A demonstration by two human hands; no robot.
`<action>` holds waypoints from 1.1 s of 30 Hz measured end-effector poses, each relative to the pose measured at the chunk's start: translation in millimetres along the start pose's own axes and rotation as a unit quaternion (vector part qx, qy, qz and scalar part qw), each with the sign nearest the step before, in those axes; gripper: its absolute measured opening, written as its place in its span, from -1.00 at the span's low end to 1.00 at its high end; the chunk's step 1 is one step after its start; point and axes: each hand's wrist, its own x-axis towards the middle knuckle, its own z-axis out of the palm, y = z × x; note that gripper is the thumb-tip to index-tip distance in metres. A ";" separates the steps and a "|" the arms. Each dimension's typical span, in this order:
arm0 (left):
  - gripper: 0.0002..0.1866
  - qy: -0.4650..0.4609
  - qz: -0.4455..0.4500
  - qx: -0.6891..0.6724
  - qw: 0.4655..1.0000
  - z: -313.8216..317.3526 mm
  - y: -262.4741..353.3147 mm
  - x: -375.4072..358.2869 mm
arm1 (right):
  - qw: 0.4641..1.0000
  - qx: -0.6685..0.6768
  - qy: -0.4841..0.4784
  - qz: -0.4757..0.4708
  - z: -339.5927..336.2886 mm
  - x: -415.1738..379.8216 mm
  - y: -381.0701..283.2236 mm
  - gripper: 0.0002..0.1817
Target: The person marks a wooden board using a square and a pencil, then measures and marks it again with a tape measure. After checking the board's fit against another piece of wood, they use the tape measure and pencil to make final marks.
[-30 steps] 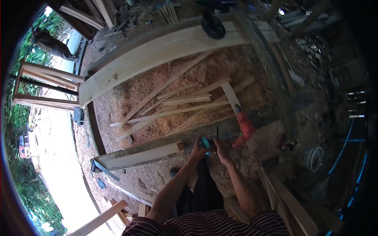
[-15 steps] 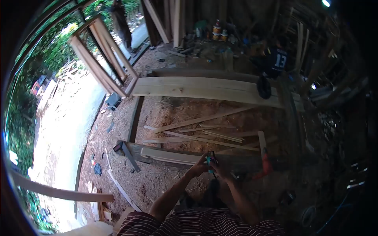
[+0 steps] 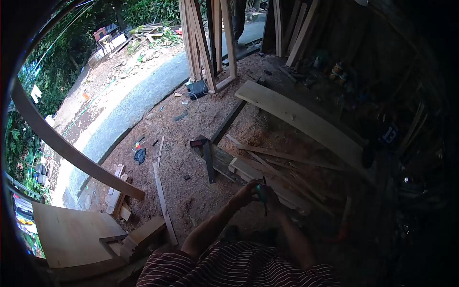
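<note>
My left hand [image 3: 246, 194] and my right hand [image 3: 271, 198] meet in front of my body. Between them is a small teal-and-dark object [image 3: 261, 192], with a thin dark tip pointing up; its kind is not clear. The fingers of my left hand are closed around its left side. My right hand lies in shadow, its fingers curled against the other side. Just beyond the hands, a pale wooden strip [image 3: 267, 184] rests along a low beam. To the left, a try square [image 3: 209, 163] with a dark handle lies on the beam's end.
A wide plank [image 3: 301, 119] spans the back of the low frame, with thin wooden strips [image 3: 296, 160] inside it. Upright door-frame-like timbers [image 3: 203, 48] stand behind a dark case [image 3: 197, 89]. Plywood [image 3: 69, 234] is at lower left. A person [image 3: 387, 136] is at far right.
My view has swung left, so the plank and low frame now sit farther right and the plywood shows at lower left. Both hands stay together on the teal object.
</note>
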 end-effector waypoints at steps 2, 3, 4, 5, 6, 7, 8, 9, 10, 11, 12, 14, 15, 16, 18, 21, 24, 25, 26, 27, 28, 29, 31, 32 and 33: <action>-0.55 0.025 0.000 -0.009 1.000 -6.5 7.1 -7.8 | 0.998 0.023 -0.033 0.050 2.9 11.7 1.0 -0.43; -0.61 0.049 -0.004 -0.016 0.999 -9.3 7.8 -9.4 | 0.996 -0.061 -0.032 0.055 1.7 15.2 -1.0 -0.41; -0.61 0.049 -0.006 -0.017 0.999 -19.6 3.0 -5.4 | 0.987 -0.146 -0.029 0.060 1.4 18.5 -6.4 -0.39; -0.59 0.052 0.024 0.051 0.997 -29.5 -3.8 -1.7 | 0.987 -0.145 -0.028 0.064 0.3 20.5 -10.8 -0.39; -0.57 0.055 0.054 0.118 0.990 -39.0 -10.7 2.8 | 0.986 -0.147 -0.048 0.067 -1.6 21.9 -15.1 -0.38; -0.57 0.056 0.052 0.117 0.990 -37.2 -8.3 4.0 | 0.984 -0.149 -0.069 0.069 -3.1 24.1 -18.7 -0.36; -0.56 0.113 0.031 0.120 0.986 -34.6 -4.8 6.9 | 0.984 -0.150 -0.069 0.070 -4.6 26.0 -18.1 -0.36; -0.55 0.170 0.012 0.122 0.978 -30.7 0.0 11.5 | 0.983 -0.162 -0.070 0.040 -6.3 28.5 -17.5 -0.37; -0.55 0.172 0.015 0.119 0.978 -28.8 4.6 17.8 | 0.982 -0.175 -0.074 0.010 -9.4 33.0 -17.5 -0.37; -0.56 0.180 0.016 0.124 0.976 -30.1 5.7 22.5 | 0.981 -0.174 -0.080 0.012 -14.1 37.5 -19.0 -0.37; -0.56 0.192 0.015 0.128 0.973 -32.5 5.0 23.2 | 0.977 -0.184 -0.099 0.039 -18.9 41.4 -20.2 -0.38; -0.58 0.234 0.011 0.107 0.966 -32.7 3.0 27.3 | 0.973 -0.184 -0.126 0.067 -19.1 49.0 -20.9 -0.38; -0.59 0.261 0.008 0.091 0.961 -32.6 3.4 29.2 | 0.974 -0.162 -0.140 0.079 -19.2 52.3 -22.3 -0.38; -0.62 0.283 -0.001 0.085 0.955 -33.3 5.8 32.2 | 0.974 -0.143 -0.151 0.089 -21.5 58.9 -24.4 -0.37; -0.63 0.295 0.011 0.081 0.952 -41.6 9.3 38.1 | 0.968 -0.159 -0.176 0.080 -28.0 72.2 -14.1 -0.38; -0.64 0.295 0.026 0.074 0.952 -59.5 12.3 44.6 | 0.953 -0.168 -0.223 0.122 -35.4 87.8 -18.0 -0.38; -0.64 0.273 0.025 0.097 0.957 -79.0 11.7 44.7 | 0.954 -0.145 -0.226 0.131 -32.3 87.7 -7.4 -0.37; -0.64 0.263 0.025 0.122 0.957 -85.1 14.1 50.4 | 0.965 -0.134 -0.210 0.086 -31.1 90.4 -2.4 -0.36; -0.64 0.290 0.012 0.127 0.948 -83.2 18.0 53.7 | 0.970 -0.146 -0.169 0.096 -27.9 88.7 -4.3 -0.40; -0.64 0.286 0.008 0.128 0.949 -83.7 23.1 56.5 | 0.971 -0.146 -0.164 0.097 -29.2 94.9 2.0 -0.40; -0.63 0.272 0.018 0.126 0.954 -85.6 27.7 58.1 | 0.968 -0.157 -0.167 0.103 -29.2 100.4 10.9 -0.41; -0.62 0.257 0.025 0.122 0.958 -87.9 31.3 59.4 | 0.966 -0.166 -0.168 0.110 -29.0 101.7 18.8 -0.41; -0.59 0.252 0.035 0.162 0.953 -82.8 44.3 59.1 | 0.970 -0.145 -0.145 0.132 -25.3 103.4 22.2 -0.38; -0.58 0.261 0.032 0.169 0.950 -85.3 51.4 62.2 | 0.972 -0.131 -0.132 0.141 -23.1 109.3 19.6 -0.34; -0.57 0.270 0.034 0.174 0.946 -89.8 57.5 66.4 | 0.973 -0.135 -0.126 0.142 -18.0 111.7 4.1 -0.34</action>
